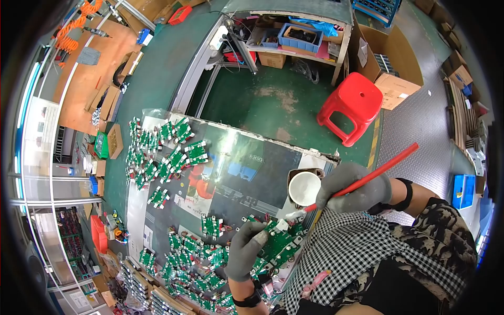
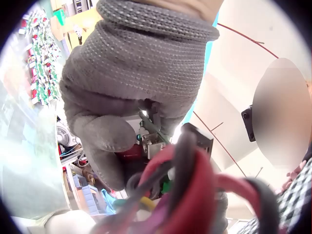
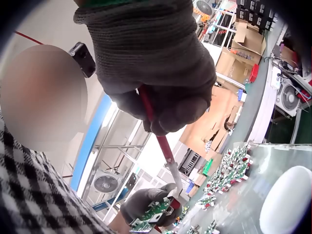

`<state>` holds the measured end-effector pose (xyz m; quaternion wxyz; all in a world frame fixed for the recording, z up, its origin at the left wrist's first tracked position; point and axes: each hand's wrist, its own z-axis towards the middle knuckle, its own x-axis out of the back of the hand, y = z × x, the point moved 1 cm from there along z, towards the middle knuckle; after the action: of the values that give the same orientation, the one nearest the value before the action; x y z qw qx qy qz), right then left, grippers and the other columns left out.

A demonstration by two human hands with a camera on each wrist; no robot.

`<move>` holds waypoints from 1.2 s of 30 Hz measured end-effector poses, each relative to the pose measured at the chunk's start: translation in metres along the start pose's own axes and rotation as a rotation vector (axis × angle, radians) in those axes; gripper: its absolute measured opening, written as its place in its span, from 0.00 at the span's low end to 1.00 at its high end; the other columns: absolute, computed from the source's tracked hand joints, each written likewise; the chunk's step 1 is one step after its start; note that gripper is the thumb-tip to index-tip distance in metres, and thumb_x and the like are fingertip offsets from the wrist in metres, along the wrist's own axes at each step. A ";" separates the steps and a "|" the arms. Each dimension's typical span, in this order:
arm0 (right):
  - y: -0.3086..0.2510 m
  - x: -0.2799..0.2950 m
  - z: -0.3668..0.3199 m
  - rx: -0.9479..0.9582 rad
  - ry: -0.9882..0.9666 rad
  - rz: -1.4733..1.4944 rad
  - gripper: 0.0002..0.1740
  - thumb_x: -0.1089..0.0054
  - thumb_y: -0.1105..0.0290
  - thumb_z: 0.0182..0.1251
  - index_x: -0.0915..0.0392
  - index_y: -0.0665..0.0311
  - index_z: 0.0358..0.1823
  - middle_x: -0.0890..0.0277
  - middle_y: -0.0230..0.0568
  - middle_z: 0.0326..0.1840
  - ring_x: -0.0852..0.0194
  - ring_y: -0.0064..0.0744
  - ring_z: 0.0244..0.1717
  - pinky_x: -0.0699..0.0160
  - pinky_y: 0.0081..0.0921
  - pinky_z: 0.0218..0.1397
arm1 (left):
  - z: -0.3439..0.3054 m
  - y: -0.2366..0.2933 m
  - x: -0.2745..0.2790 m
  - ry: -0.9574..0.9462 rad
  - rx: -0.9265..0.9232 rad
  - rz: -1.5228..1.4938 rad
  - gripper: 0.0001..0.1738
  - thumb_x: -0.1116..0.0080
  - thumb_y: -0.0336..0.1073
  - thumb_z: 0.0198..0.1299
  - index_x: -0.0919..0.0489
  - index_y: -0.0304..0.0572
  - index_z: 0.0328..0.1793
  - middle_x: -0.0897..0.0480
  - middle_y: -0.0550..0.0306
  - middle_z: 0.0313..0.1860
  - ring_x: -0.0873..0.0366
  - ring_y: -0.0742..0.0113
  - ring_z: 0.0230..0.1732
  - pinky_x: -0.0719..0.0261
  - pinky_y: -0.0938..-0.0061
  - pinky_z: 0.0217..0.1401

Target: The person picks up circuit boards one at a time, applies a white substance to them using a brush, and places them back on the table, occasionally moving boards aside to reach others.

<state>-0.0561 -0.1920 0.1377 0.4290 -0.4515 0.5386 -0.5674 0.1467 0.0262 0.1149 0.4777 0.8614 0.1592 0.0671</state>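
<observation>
The grey-gloved left hand [image 1: 245,251] holds a green circuit board [image 3: 155,214] with white and metal parts; in the left wrist view red and black wires [image 2: 195,195] stand blurred in front of that hand [image 2: 131,78]. The gloved right hand [image 1: 357,188] grips a red-handled brush [image 1: 391,163], its whitish tip [image 1: 295,214] at a white part on the board. In the right wrist view the brush [image 3: 165,148] slants down from the right hand's curled fingers to the board. Beside the right hand is a white round tub [image 1: 304,189].
Many green boards [image 1: 181,257] with wires lie over the near and left parts of the glossy table [image 1: 231,136], and more [image 1: 152,139] at its far left. A red stool [image 1: 362,94] and a cardboard box [image 1: 396,86] stand on the floor beyond the table.
</observation>
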 end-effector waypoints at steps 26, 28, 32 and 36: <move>-0.022 -0.020 0.007 0.301 0.133 0.065 0.09 0.49 0.81 0.52 0.22 0.75 0.34 0.24 0.47 0.28 0.27 0.31 0.28 0.30 0.26 0.30 | -0.007 -0.008 0.020 0.372 -0.326 -0.754 0.21 0.48 0.32 0.59 0.33 0.38 0.60 0.21 0.52 0.47 0.20 0.63 0.43 0.19 0.70 0.43; -0.024 -0.030 0.009 0.309 0.144 0.007 0.08 0.47 0.80 0.51 0.21 0.72 0.33 0.26 0.43 0.22 0.29 0.31 0.22 0.35 0.27 0.25 | -0.002 -0.008 0.005 0.401 -0.374 -0.734 0.21 0.47 0.32 0.59 0.34 0.41 0.59 0.21 0.56 0.46 0.20 0.66 0.41 0.19 0.74 0.38; -0.022 -0.036 0.013 0.417 0.198 -0.114 0.07 0.45 0.80 0.51 0.20 0.68 0.32 0.28 0.38 0.17 0.32 0.31 0.16 0.37 0.27 0.21 | -0.001 0.004 -0.025 0.467 -0.444 -0.655 0.22 0.45 0.35 0.59 0.34 0.39 0.58 0.26 0.56 0.49 0.25 0.69 0.47 0.23 0.75 0.45; -0.018 -0.041 0.014 0.402 0.195 -0.126 0.06 0.45 0.79 0.51 0.21 0.68 0.31 0.28 0.39 0.17 0.32 0.32 0.16 0.37 0.27 0.21 | -0.002 0.008 -0.035 0.534 -0.437 -0.619 0.23 0.43 0.35 0.58 0.35 0.38 0.58 0.27 0.56 0.50 0.26 0.70 0.48 0.25 0.75 0.49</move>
<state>-0.0337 -0.1542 0.1536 0.4202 -0.3325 0.4243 -0.7299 0.1151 0.0123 0.1246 0.5880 0.6049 0.5084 0.1728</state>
